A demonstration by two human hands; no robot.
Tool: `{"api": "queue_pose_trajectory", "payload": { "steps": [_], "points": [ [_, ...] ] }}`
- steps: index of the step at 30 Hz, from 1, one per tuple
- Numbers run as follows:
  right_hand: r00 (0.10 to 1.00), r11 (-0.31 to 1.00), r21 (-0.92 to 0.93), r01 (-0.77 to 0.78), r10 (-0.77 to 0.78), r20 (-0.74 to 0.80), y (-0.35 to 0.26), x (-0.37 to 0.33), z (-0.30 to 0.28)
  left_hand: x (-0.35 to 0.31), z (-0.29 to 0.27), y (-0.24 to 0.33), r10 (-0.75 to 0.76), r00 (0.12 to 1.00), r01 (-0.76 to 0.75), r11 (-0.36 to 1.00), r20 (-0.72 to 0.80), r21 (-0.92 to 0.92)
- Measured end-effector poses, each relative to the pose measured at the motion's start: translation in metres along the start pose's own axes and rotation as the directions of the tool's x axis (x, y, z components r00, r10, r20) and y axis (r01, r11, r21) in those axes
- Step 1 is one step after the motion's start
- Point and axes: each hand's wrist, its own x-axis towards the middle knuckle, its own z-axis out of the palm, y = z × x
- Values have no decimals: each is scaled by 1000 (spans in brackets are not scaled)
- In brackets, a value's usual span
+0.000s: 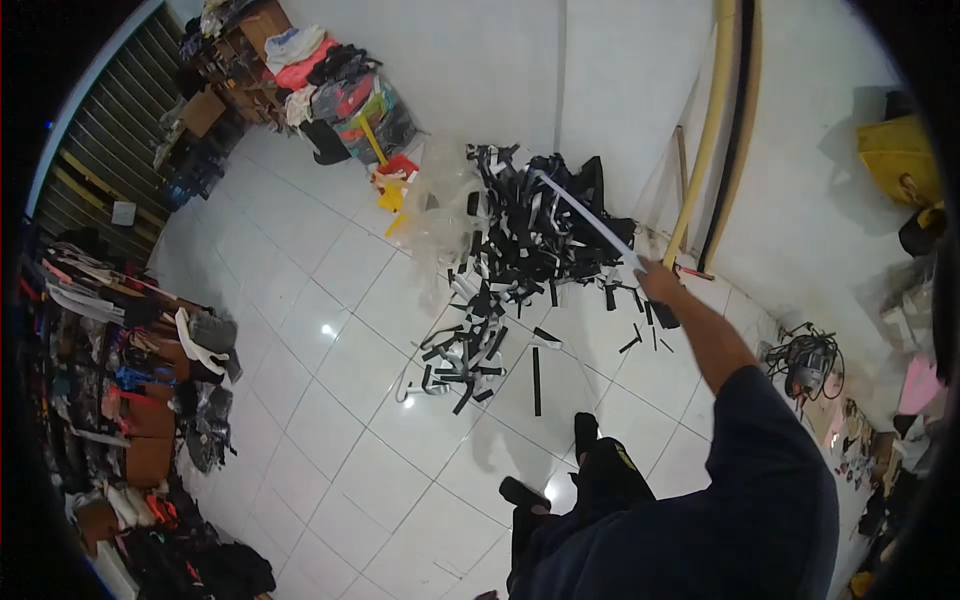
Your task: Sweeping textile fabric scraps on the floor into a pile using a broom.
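My right hand point(658, 284) is stretched forward and grips the near end of a long white stick point(585, 215). The stick points up and left into a big heap of black and white strips point(535, 225) against the white wall. More strips point(465, 355) lie scattered on the white tiled floor point(330, 400) in front of the heap. My left hand is out of sight. My dark-sleeved arm point(760, 450) and black shoes point(585, 430) show at the bottom.
Clear plastic sheeting point(440, 215) lies left of the heap. Long yellow and black poles point(715, 130) lean on the wall. Cluttered shelves and clothes point(300, 70) fill the far corner, bags and goods point(130, 400) line the left side, cables point(805, 360) lie right.
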Motion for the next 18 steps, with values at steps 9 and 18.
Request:
{"api": "queue_pose_trajectory", "payload": {
  "steps": [9, 18],
  "points": [
    [882, 861, 303, -409, 288, 373, -14, -175, 52, 21, -162, 160, 294, 892, -323, 946, -342, -28],
    [590, 95, 604, -791, 380, 712, -17, -373, 64, 46, -135, 141, 153, 988, -150, 979, -15, 141]
  ]
}}
